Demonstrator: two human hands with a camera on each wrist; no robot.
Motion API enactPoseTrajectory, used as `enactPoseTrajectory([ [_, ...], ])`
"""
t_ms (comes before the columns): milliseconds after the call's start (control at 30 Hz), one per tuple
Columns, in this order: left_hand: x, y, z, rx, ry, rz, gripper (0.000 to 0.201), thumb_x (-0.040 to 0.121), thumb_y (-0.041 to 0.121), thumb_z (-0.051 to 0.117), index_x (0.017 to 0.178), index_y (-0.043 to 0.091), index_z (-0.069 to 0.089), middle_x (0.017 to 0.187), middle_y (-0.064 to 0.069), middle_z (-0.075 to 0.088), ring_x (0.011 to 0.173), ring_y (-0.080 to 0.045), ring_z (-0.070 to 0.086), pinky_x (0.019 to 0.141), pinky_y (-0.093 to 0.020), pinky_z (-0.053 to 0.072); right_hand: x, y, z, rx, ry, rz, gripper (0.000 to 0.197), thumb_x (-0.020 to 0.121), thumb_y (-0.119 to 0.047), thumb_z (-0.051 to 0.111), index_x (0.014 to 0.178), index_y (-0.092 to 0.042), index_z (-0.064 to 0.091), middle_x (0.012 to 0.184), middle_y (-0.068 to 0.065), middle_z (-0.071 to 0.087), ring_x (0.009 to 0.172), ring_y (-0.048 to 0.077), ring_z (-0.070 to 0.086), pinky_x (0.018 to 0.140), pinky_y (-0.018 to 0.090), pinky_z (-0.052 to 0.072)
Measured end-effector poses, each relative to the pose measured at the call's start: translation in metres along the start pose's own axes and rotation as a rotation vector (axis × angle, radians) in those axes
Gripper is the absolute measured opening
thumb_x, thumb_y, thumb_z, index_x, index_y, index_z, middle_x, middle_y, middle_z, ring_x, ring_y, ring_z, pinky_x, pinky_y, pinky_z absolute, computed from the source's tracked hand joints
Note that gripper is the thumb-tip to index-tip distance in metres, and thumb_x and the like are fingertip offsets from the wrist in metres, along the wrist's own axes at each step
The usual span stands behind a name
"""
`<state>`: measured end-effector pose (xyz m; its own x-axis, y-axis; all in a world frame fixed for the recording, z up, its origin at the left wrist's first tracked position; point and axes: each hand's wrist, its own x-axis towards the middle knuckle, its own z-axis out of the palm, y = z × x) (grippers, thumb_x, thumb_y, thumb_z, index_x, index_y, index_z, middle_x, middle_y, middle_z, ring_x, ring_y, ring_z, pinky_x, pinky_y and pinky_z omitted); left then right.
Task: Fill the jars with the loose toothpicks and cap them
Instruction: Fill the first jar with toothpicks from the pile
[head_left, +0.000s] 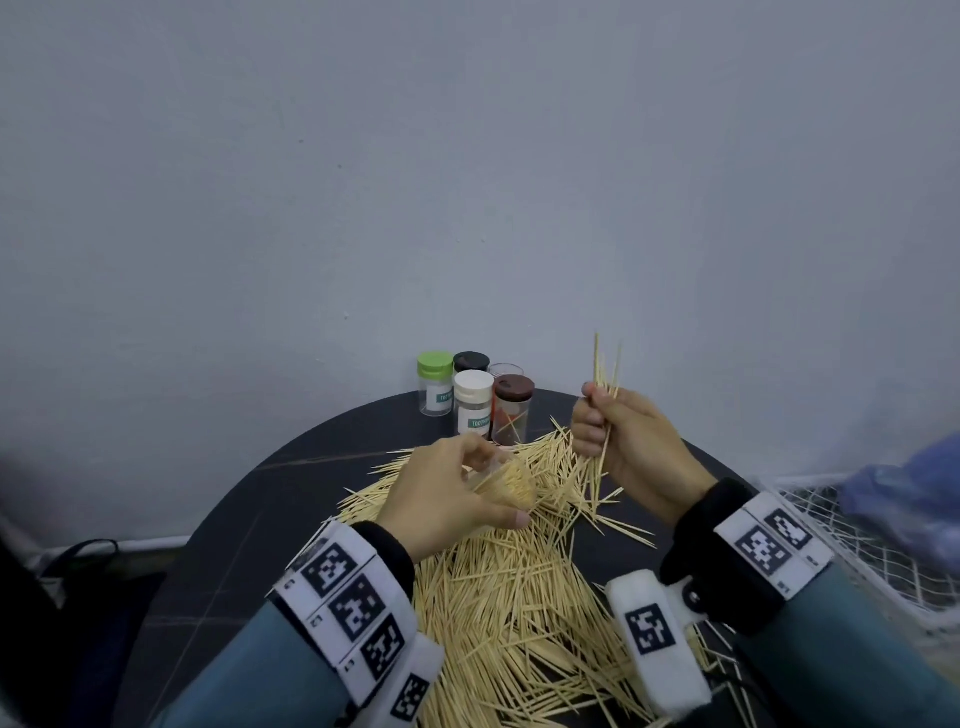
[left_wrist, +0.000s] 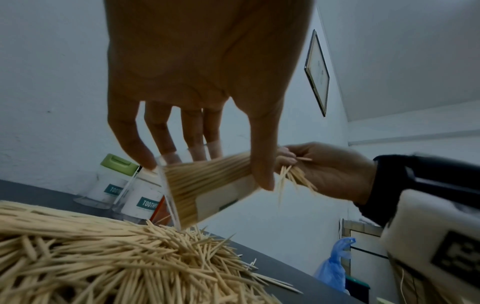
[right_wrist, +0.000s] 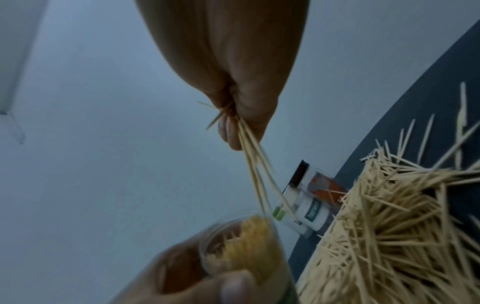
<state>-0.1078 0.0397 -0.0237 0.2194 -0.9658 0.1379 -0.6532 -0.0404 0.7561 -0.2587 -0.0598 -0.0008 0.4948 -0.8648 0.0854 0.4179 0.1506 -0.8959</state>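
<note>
My left hand (head_left: 457, 493) grips a clear open jar (head_left: 506, 480) packed with toothpicks, tilted with its mouth toward the right. In the left wrist view the jar (left_wrist: 207, 189) sits between thumb and fingers above the pile. My right hand (head_left: 618, 431) pinches a small bunch of toothpicks (head_left: 605, 410), held upright just right of the jar; in the right wrist view the bunch (right_wrist: 255, 164) points down at the jar's mouth (right_wrist: 249, 238). A big heap of loose toothpicks (head_left: 519, 582) covers the dark round table (head_left: 260, 509).
Several capped jars stand at the table's far edge: green lid (head_left: 435, 383), black lid (head_left: 471, 361), white lid (head_left: 474, 402), brown lid (head_left: 513, 408). A white mesh basket (head_left: 857, 540) and blue plastic bag (head_left: 914, 493) lie to the right. A wall rises close behind.
</note>
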Motion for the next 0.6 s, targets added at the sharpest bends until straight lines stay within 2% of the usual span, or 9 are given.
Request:
enactPoseTrajectory([
  [100,0.0,-0.001,0.001,0.027,-0.032,0.004,0.06,0.058,0.032,0.089,0.111,0.028,0.062,0.103,0.016,0.06,0.096,-0.003,0.054,0.069,-0.015,0.039,-0.004,-0.007,0.006,0.069,-0.004,-0.035,0.029,0.102,-0.008,0.026,0.078,-0.01,0.041,0.05,-0.004,0.035,0.039,0.004,0.033,0.037,0.013,0.03],
  [200,0.0,0.0,0.003,0.044,-0.072,0.033,0.06,0.056,0.032,0.089,0.11,0.028,0.063,0.105,0.014,0.061,0.098,-0.006,0.055,0.08,-0.023,0.044,-0.006,-0.006,0.011,0.125,-0.006,-0.044,0.028,0.101,-0.008,0.026,0.078,-0.01,0.04,0.051,-0.004,0.035,0.039,0.004,0.034,0.038,0.013,0.03],
  [267,-0.002,0.002,0.005,0.056,-0.103,0.058,0.059,0.057,0.033,0.089,0.11,0.028,0.062,0.105,0.014,0.061,0.099,-0.006,0.055,0.083,-0.025,0.045,-0.006,0.001,0.014,0.153,0.015,-0.05,0.028,0.102,-0.008,0.026,0.078,-0.01,0.04,0.05,-0.005,0.036,0.04,0.004,0.034,0.038,0.013,0.03],
  [367,-0.003,0.004,0.007,0.048,-0.13,0.1,0.061,0.06,0.037,0.087,0.113,0.028,0.06,0.105,0.014,0.059,0.099,-0.006,0.055,0.081,-0.021,0.044,-0.007,0.012,0.018,0.17,0.07,-0.078,0.029,0.102,-0.008,0.025,0.077,-0.01,0.04,0.05,-0.005,0.037,0.04,0.004,0.034,0.04,0.014,0.029],
  [500,-0.003,0.005,0.009,-0.043,-0.142,0.121,0.059,0.065,0.038,0.083,0.118,0.026,0.058,0.097,0.02,0.055,0.093,0.0,0.054,0.07,-0.006,0.039,-0.011,0.022,0.022,0.115,0.084,-0.139,0.029,0.102,-0.012,0.025,0.078,-0.012,0.04,0.052,-0.006,0.037,0.045,0.004,0.034,0.043,0.014,0.03],
  [600,-0.002,0.003,0.01,-0.139,-0.149,0.095,0.058,0.065,0.04,0.082,0.116,0.021,0.061,0.099,0.014,0.057,0.091,-0.002,0.055,0.074,-0.01,0.042,-0.016,0.027,0.024,0.008,0.034,-0.168,0.026,0.102,-0.014,0.026,0.082,-0.012,0.041,0.058,-0.004,0.036,0.048,0.004,0.036,0.046,0.014,0.035],
])
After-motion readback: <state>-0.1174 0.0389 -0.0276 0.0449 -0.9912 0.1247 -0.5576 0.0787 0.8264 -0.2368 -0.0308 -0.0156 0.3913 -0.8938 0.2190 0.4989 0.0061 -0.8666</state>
